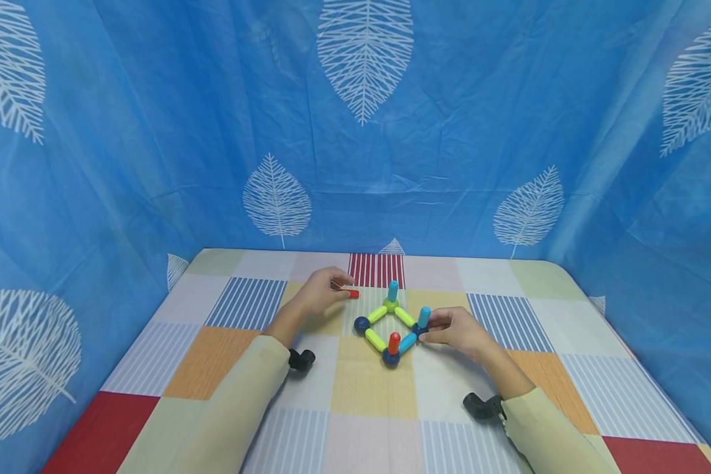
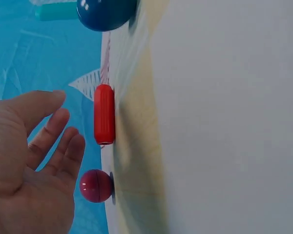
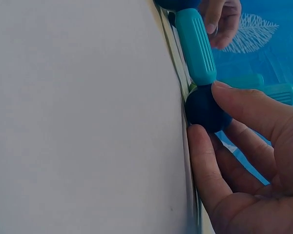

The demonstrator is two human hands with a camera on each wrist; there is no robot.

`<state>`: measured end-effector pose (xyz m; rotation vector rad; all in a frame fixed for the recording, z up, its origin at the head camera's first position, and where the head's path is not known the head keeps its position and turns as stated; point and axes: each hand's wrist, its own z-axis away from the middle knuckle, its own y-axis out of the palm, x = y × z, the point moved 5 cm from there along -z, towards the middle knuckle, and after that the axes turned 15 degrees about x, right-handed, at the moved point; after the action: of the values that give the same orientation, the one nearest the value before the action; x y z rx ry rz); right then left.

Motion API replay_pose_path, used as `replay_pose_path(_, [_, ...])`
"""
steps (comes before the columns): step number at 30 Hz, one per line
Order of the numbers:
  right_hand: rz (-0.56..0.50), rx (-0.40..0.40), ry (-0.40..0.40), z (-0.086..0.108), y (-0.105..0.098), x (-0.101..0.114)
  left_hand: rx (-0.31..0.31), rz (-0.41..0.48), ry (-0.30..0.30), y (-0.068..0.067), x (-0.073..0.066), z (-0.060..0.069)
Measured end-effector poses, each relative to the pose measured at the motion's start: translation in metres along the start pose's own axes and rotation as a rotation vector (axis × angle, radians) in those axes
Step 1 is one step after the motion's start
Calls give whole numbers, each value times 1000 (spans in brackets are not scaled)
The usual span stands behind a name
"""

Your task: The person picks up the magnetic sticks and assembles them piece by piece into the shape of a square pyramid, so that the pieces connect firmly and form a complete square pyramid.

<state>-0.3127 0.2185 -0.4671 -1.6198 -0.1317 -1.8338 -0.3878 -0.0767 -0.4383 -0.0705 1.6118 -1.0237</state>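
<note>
A diamond-shaped frame of magnetic rods and balls lies on the patchwork cloth. My right hand [image 1: 457, 331] pinches its dark blue ball [image 3: 207, 108] at the right corner, from which a light blue rod [image 1: 424, 317] stands up. Another light blue rod [image 1: 394, 291] rises from the green ball [image 1: 390, 305] at the back, and a red rod [image 1: 394, 343] from the front dark blue ball [image 1: 391, 358]. Beside a loose red rod [image 2: 104, 114], my left hand [image 2: 36, 151] has its fingers extended, apart from the rod. A dark red ball [image 2: 96, 185] rests near that rod.
The frame's left corner is a dark blue ball [image 1: 361, 324] with no upright rod. Blue curtains [image 1: 367, 171] with white leaf prints surround the table's back and sides. Black wrist cameras [image 1: 482, 406] sit by both sleeves.
</note>
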Motion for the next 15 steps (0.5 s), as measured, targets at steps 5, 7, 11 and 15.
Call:
replay_pose_path(5, [17, -3, 22, 1, 0, 2, 24, -95, -46, 4, 9, -10])
replay_pose_path(7, [16, -3, 28, 0, 1, 2, 34, -134, -58, 6, 11, -12])
replay_pose_path(11, [16, 0, 25, 0, 0, 0, 51, -217, -63, 9, 8, -16])
replay_pose_path(15, [19, 2, 19, 0, -1, 1, 64, -262, -80, 12, 6, -20])
